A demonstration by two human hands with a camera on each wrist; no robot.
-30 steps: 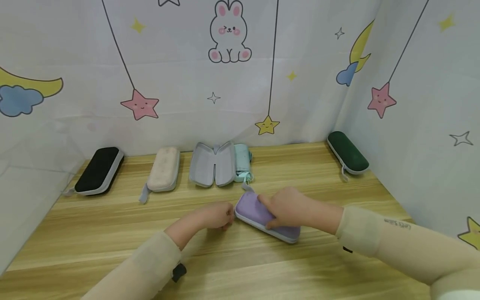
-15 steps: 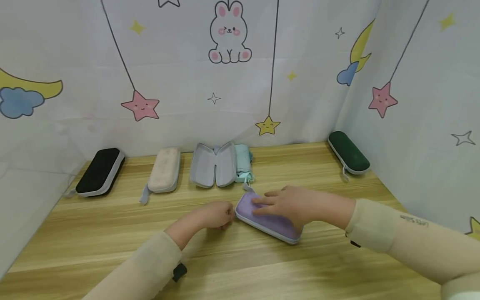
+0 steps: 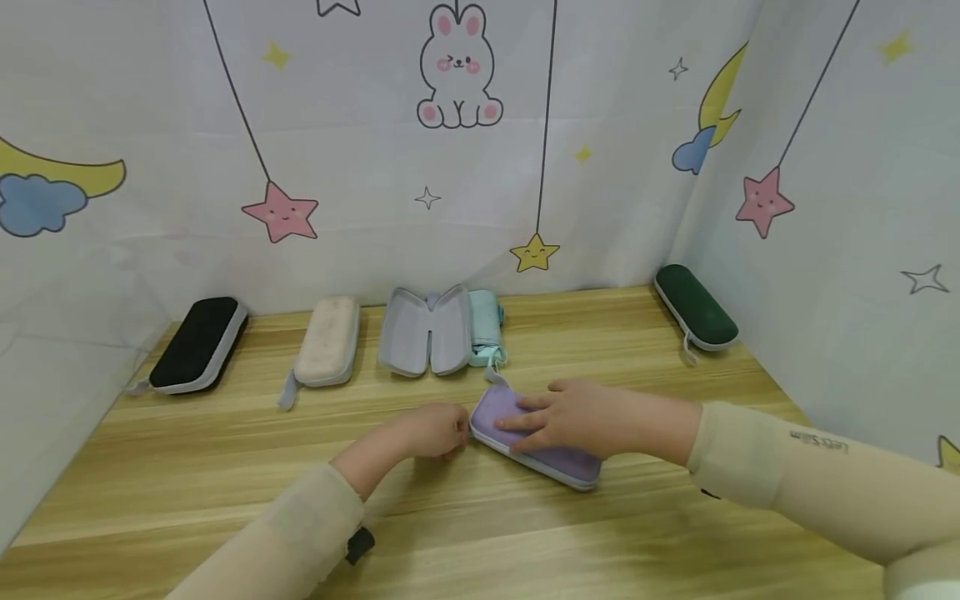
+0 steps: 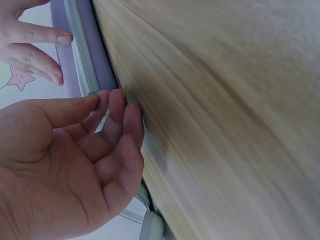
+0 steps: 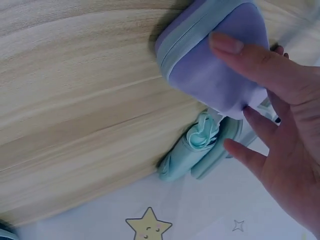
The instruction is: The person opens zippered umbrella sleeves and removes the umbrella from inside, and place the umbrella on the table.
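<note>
A purple zip case with a pale zipper band lies closed and slanted on the wooden table. At its left end my left hand has its fingers curled. In the left wrist view the thumb and fingertips pinch the small zipper pull, most of which they cover. My right hand rests on the case's lid with its fingers spread. From the right wrist, the thumb is seen over the purple case, with the other fingers apart along the far side.
Behind the purple case stand an opened grey-lined case and a mint-green folded umbrella-like item. A cream case and a black case lie to the left. At the back right is a dark green case.
My right hand has loosened its grip across the case, shifted, and now lies on the lid with fingers spread. The left hand and the case stay nearly in place.
</note>
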